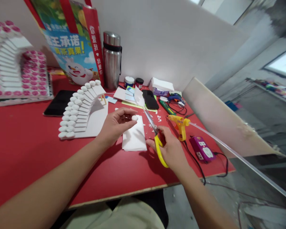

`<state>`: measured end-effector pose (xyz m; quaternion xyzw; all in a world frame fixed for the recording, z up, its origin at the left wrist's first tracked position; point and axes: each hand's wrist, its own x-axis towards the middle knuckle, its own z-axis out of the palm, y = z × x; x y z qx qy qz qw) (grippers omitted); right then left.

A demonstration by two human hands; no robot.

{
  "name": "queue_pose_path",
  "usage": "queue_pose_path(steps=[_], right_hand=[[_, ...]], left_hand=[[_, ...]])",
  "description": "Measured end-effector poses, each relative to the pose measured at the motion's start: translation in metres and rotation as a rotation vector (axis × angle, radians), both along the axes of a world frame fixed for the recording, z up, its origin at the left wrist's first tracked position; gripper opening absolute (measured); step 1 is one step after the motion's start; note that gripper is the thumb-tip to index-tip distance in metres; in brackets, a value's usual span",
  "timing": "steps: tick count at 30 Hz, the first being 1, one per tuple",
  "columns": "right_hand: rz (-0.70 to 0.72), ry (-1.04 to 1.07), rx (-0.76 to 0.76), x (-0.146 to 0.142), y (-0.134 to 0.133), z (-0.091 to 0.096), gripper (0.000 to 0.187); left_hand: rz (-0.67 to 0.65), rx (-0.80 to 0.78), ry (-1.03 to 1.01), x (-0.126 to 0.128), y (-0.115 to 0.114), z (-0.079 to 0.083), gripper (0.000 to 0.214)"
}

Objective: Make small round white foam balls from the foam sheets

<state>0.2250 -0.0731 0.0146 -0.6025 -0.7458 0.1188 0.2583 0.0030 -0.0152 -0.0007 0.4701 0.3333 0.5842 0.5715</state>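
My left hand (116, 124) hovers over a stack of white paper strips (134, 138), its thumb and fingertips closed on a small white round piece (134, 117). My right hand (169, 148) grips scissors (158, 143) with yellow handles, the blades pointing up and away over the table. Left of my left hand stands a white curved staircase model (82, 116), edged with rows of similar white round pieces. White scraps (159, 118) lie beside the scissor blades.
On the right are a yellow glue gun (180, 122) with a long clear stick, and a purple power socket (201, 149). Behind stand a steel flask (112, 60), a colourful bag (73, 47) and a black phone (150, 99). A pink-and-white model (16, 63) stands far left.
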Motion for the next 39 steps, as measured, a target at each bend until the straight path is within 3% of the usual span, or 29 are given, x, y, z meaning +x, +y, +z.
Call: queue_pose_path(steps=[4, 9, 12, 15, 17, 19, 22, 24, 28, 32, 39], right_hand=[[-0.125, -0.176, 0.029, 0.01, 0.012, -0.007, 0.047], [-0.243, -0.486, -0.089, 0.028, 0.027, -0.014, 0.046], [-0.195, -0.558, -0.119, 0.034, 0.029, -0.01, 0.043], [-0.119, -0.57, -0.022, 0.029, 0.029, 0.005, 0.033], [-0.088, -0.418, 0.074, 0.018, 0.032, 0.017, 0.028], [-0.015, -0.117, 0.055, 0.0, 0.039, 0.027, 0.027], [0.139, 0.38, -0.313, -0.029, 0.057, 0.029, 0.03], [0.151, 0.637, -0.524, -0.043, 0.071, 0.023, 0.036], [0.22, 1.053, -0.752, -0.056, 0.087, 0.007, 0.043], [0.297, 1.207, -0.807, -0.059, 0.085, -0.004, 0.042], [0.268, 1.205, -0.736, -0.06, 0.08, -0.014, 0.042]], left_hand=[[0.051, 0.043, 0.099, -0.003, 0.002, -0.001, 0.023], [0.073, 0.074, 0.164, -0.005, 0.004, -0.003, 0.02], [0.057, 0.071, 0.177, -0.004, 0.004, -0.003, 0.021], [0.032, 0.062, 0.195, -0.004, 0.004, -0.003, 0.022], [0.015, 0.052, 0.203, -0.004, 0.004, -0.003, 0.025], [0.007, 0.032, 0.208, -0.004, 0.004, -0.004, 0.026], [0.026, -0.007, 0.197, -0.004, 0.005, -0.004, 0.026], [0.045, -0.017, 0.186, -0.006, 0.007, -0.004, 0.025], [0.087, 0.021, 0.248, -0.011, 0.011, -0.005, 0.021], [0.116, 0.124, 0.385, -0.013, 0.013, -0.006, 0.016], [0.164, 0.221, 0.504, -0.009, 0.007, -0.005, 0.017]])
